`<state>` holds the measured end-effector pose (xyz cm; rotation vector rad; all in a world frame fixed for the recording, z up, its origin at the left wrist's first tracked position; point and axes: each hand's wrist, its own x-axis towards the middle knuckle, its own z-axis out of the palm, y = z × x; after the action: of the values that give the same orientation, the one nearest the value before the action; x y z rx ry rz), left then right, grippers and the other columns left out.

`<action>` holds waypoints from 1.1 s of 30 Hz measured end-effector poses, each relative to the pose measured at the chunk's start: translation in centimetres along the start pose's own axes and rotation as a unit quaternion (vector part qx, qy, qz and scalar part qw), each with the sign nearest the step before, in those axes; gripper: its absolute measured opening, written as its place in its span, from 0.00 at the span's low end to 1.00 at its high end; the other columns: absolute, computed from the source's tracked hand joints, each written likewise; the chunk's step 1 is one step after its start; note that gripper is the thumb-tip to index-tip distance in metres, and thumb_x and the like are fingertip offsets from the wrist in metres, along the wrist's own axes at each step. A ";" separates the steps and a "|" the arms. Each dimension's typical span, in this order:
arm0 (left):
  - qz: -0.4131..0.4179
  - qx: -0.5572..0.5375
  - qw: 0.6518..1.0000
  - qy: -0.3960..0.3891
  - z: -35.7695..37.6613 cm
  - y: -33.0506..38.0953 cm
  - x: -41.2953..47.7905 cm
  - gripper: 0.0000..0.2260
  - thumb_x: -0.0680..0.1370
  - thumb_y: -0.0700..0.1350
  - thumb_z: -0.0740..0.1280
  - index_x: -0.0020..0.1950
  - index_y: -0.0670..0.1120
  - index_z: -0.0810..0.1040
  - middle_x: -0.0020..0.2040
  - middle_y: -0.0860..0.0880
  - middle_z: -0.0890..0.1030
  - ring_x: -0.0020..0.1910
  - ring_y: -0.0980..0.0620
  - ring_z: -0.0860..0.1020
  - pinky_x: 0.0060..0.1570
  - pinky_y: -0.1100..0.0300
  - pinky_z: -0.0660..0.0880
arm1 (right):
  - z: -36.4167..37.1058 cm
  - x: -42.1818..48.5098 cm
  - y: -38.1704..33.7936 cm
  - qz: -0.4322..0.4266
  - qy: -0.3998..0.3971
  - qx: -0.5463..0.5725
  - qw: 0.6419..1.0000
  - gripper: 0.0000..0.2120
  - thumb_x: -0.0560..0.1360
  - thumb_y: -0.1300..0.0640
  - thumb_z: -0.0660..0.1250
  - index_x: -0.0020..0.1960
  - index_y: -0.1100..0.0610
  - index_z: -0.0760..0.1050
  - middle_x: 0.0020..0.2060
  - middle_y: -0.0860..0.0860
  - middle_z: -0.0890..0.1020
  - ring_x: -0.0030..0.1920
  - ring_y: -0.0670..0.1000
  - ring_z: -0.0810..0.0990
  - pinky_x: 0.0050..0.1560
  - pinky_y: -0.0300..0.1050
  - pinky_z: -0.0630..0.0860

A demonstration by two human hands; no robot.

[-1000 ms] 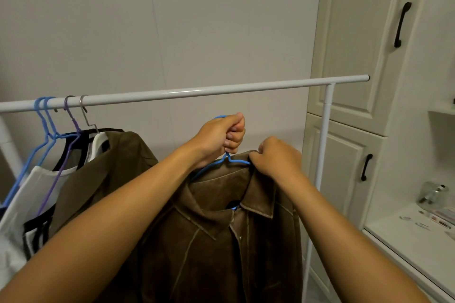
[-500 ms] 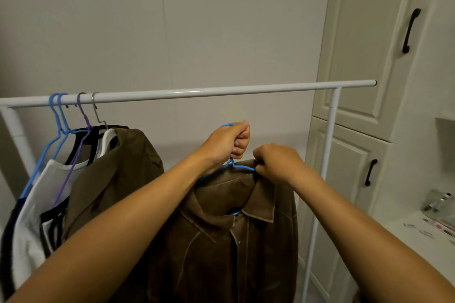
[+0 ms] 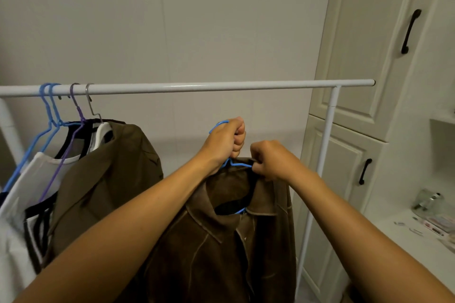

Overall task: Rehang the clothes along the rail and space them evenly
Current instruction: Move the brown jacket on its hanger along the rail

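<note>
Jacket (image 3: 221,241) is off the rail (image 3: 197,86), held below it, centre frame. Brown, on a blue hanger (image 3: 240,164).

- Left hand (image 3: 225,141): fist clenched round the hanger's neck. The hook sticks out the top of the fist, pointing up and curling toward frame left. It sits under the rail without touching it.
- Right hand (image 3: 273,161): fingers curled, pinching the collar where it meets the hanger's right shoulder. Can't tell if the wire is in the pinch too.
- Jacket's long axis is vertical: collar up, body hanging straight down out of the bottom of the frame. Front faces the camera, collar open. Hanger shoulders run left-right in frame, roughly parallel to the rail.
- The rail runs horizontally across mid frame. Its post (image 3: 320,167) drops at the right, just right of the jacket.
- Four hooks are bunched on the rail at upper left: two blue hangers (image 3: 49,106), one purple (image 3: 76,106), one grey (image 3: 89,103). Under them, packed touching: a white top (image 3: 37,174), something black-trimmed, and an olive coat (image 3: 105,179) nearest the held jacket.
- Cabinet (image 3: 357,44) with black handles at frame right. Counter (image 3: 406,241) with small clutter at lower right.
</note>
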<state>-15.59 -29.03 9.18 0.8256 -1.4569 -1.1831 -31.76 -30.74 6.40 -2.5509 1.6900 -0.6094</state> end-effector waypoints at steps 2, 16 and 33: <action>0.009 -0.018 1.000 0.012 0.0 -0.5 0.0 0.19 0.85 0.47 0.53 0.34 0.50 0.59 0.28 0.51 0.58 0.26 0.54 0.53 0.24 0.62 0.51 | 0.3 -0.5 0.0 0.016 -0.017 0.057 0.998 0.02 0.73 0.62 0.69 0.43 0.59 0.76 0.37 0.56 0.82 0.31 0.56 0.84 0.34 0.56 0.84; 0.031 -0.093 0.994 -0.055 -2.5 1.7 0.3 0.19 0.85 0.48 0.52 0.34 0.50 0.59 0.27 0.53 0.57 0.26 0.53 0.49 0.26 0.63 0.45 | 0.6 -1.9 3.2 -0.067 -0.072 0.208 0.973 0.19 0.77 0.48 0.57 0.63 0.47 0.80 0.55 0.47 0.79 0.60 0.48 0.75 0.62 0.48 0.72; 0.053 0.415 0.907 -0.056 -10.7 -1.7 -2.7 0.23 0.79 0.67 0.58 0.55 0.49 0.76 0.50 0.48 0.80 0.50 0.50 0.79 0.60 0.46 0.75 | 2.7 -2.3 5.5 -0.065 0.077 0.319 0.942 0.11 0.77 0.46 0.67 0.44 0.54 0.79 0.34 0.51 0.78 0.35 0.46 0.75 0.39 0.48 0.70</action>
<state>-4.82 -29.62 6.47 1.2288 -2.1099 -0.4917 -36.54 -31.45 1.94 -2.1802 1.0978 -1.1653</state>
